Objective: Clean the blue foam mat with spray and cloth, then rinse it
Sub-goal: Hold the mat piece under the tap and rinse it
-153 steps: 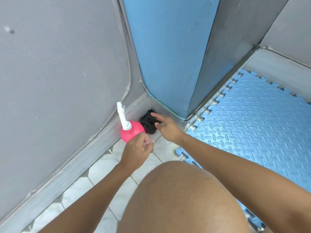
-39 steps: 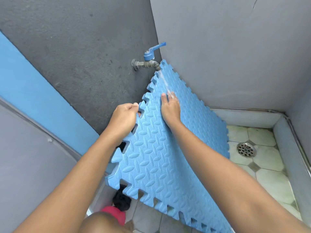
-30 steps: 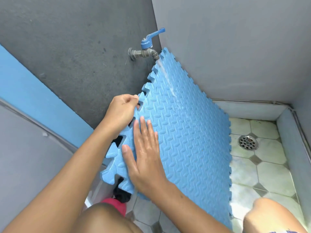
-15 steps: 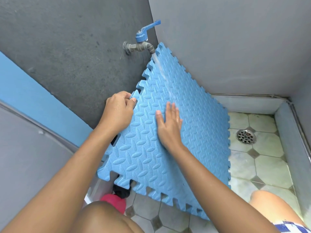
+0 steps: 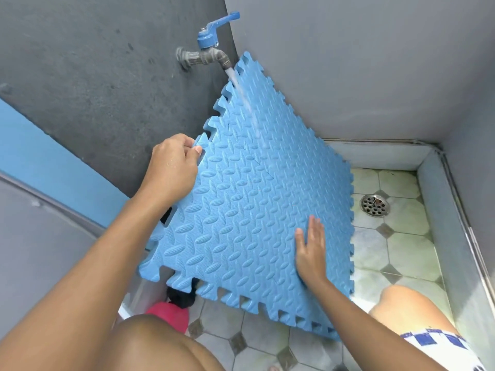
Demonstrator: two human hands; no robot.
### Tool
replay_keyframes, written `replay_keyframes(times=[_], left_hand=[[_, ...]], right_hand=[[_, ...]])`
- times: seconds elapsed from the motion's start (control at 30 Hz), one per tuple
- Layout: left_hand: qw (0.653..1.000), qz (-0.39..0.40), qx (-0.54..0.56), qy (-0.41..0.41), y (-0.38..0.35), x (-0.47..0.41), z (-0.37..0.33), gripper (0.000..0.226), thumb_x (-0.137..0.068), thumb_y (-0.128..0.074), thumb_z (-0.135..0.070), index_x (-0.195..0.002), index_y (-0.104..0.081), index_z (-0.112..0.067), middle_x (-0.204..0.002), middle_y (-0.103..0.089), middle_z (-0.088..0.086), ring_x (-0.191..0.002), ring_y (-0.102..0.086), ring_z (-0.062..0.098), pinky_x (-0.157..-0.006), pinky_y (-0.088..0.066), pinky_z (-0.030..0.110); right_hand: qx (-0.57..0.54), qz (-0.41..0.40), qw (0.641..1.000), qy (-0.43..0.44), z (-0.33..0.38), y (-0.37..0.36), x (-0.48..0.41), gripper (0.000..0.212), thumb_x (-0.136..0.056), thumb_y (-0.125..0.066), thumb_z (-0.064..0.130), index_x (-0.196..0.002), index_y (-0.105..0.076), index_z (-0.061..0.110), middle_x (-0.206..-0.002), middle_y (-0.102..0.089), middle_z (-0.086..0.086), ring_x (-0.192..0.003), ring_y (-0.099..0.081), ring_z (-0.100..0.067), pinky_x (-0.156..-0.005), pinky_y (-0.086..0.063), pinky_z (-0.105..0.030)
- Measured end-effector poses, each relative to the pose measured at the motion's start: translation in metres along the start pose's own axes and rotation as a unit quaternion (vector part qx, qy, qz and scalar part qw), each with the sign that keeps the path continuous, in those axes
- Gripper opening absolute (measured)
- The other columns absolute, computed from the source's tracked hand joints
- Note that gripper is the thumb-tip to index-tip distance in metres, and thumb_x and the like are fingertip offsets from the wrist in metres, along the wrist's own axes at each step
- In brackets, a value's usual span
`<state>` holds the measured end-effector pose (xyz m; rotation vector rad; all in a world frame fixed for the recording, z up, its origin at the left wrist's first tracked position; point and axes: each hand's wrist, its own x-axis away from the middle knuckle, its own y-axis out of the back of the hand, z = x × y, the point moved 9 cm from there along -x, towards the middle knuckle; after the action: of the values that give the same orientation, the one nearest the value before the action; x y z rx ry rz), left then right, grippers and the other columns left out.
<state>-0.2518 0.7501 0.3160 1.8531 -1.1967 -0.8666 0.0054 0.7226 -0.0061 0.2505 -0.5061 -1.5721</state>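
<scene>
Tiled corner, mat [image 5: 241, 210] between hands

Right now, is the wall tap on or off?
On. A stream of water runs from the tap spout down onto the upper part of the blue foam mat.

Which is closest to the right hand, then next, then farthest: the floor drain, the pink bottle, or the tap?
From the right hand:
1. Floor drain, up and to its right.
2. Pink bottle, low on the left.
3. Tap, high on the wall.
</scene>
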Motion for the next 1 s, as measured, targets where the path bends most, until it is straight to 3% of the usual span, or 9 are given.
replay_keyframes(times=[0.07,0.13,0.27,0.47,0.57,0.67,0.8,0.9,1.0], left_hand=[[1.0,0.005,-0.004,0.003,-0.001,-0.001,0.001,0.02,-0.107,-0.05,-0.025,-0.111,-0.064,-0.012,-0.101,-0.075,0.006,-0.1,-0.068,0.024,-0.08,-0.043,0.031],[1.0,0.022,-0.006,0.01,-0.003,-0.004,0.001,0.022,-0.108,-0.049,-0.031,-0.113,-0.061,-0.014,-0.104,-0.073,0.005,-0.103,-0.065,0.023,-0.08,-0.04,0.031],[0.998,0.064,-0.029,0.006,-0.006,-0.004,-0.003,0.048,-0.098,-0.063,-0.047,-0.128,-0.053,-0.011,-0.111,-0.063,-0.003,-0.101,-0.051,0.015,-0.075,-0.036,0.028],[0.999,0.037,-0.025,-0.011,-0.006,-0.004,0.0,0.035,-0.096,-0.069,-0.039,-0.116,-0.059,-0.012,-0.105,-0.065,-0.007,-0.104,-0.055,0.016,-0.073,-0.035,0.027],[0.999,0.022,-0.015,-0.022,-0.004,-0.003,0.0,0.031,-0.095,-0.07,-0.035,-0.114,-0.06,-0.013,-0.099,-0.065,-0.01,-0.103,-0.055,0.013,-0.079,-0.034,0.025],[0.999,0.015,-0.01,-0.035,-0.004,-0.003,0.001,0.026,-0.095,-0.071,-0.033,-0.111,-0.061,-0.015,-0.096,-0.065,-0.013,-0.1,-0.057,0.011,-0.069,-0.034,0.017],[0.999,0.009,-0.008,-0.053,-0.003,0.002,0.001,0.02,-0.096,-0.07,-0.032,-0.107,-0.057,-0.021,-0.094,-0.064,-0.017,-0.096,-0.057,0.009,-0.065,-0.034,0.016],[0.998,0.011,-0.008,-0.06,-0.006,0.004,0.002,0.019,-0.096,-0.069,-0.032,-0.108,-0.057,-0.023,-0.092,-0.062,-0.021,-0.096,-0.057,0.008,-0.067,-0.036,0.01],[0.998,0.011,-0.008,-0.065,-0.007,0.004,0.003,0.02,-0.096,-0.069,-0.032,-0.109,-0.059,-0.021,-0.092,-0.061,-0.022,-0.096,-0.058,0.01,-0.069,-0.036,0.011]], right_hand=[[-0.001,-0.004,0.996,-0.089,-0.043,0.009,-0.003,0.085,-0.091,-0.019,0.08,-0.159,-0.004,0.032,-0.17,-0.001,0.0,-0.155,0.005,-0.012,-0.127,-0.001,-0.046],[0.007,0.01,0.996,-0.087,-0.038,0.005,-0.009,0.071,-0.1,-0.027,0.064,-0.161,-0.007,0.032,-0.169,0.0,0.0,-0.155,0.007,-0.013,-0.126,0.004,-0.045],[-0.033,0.012,0.999,0.003,0.04,-0.004,-0.04,0.064,-0.106,-0.033,0.049,-0.161,-0.013,0.023,-0.169,-0.002,0.003,-0.155,0.006,-0.009,-0.126,0.004,-0.044],[-0.105,0.051,0.982,0.148,0.222,-0.016,-0.11,0.063,-0.106,-0.032,0.047,-0.159,-0.021,0.015,-0.169,-0.011,-0.005,-0.156,-0.001,-0.014,-0.126,-0.001,-0.044],[-0.097,0.059,0.964,0.24,0.306,-0.022,-0.137,0.06,-0.104,-0.031,0.048,-0.158,-0.026,0.022,-0.167,-0.018,-0.005,-0.155,-0.007,-0.016,-0.125,-0.004,-0.052],[-0.075,0.078,0.957,0.27,0.337,-0.026,-0.17,0.055,-0.105,-0.027,0.045,-0.158,-0.023,0.032,-0.167,-0.019,-0.006,-0.156,-0.005,-0.017,-0.125,-0.003,-0.051],[-0.077,0.074,0.978,0.177,0.257,-0.025,-0.246,0.056,-0.105,-0.026,0.048,-0.158,-0.028,0.029,-0.167,-0.018,-0.001,-0.155,-0.008,-0.016,-0.126,-0.003,-0.047],[0.015,0.063,0.997,0.031,0.119,-0.015,-0.272,0.058,-0.104,-0.019,0.043,-0.157,-0.028,0.023,-0.164,-0.027,-0.005,-0.152,-0.021,-0.027,-0.122,-0.015,-0.051],[0.078,0.024,0.994,-0.072,-0.006,0.008,-0.246,0.062,-0.102,-0.019,0.056,-0.158,-0.023,0.028,-0.166,-0.022,-0.003,-0.152,-0.02,-0.026,-0.121,-0.015,-0.056]])
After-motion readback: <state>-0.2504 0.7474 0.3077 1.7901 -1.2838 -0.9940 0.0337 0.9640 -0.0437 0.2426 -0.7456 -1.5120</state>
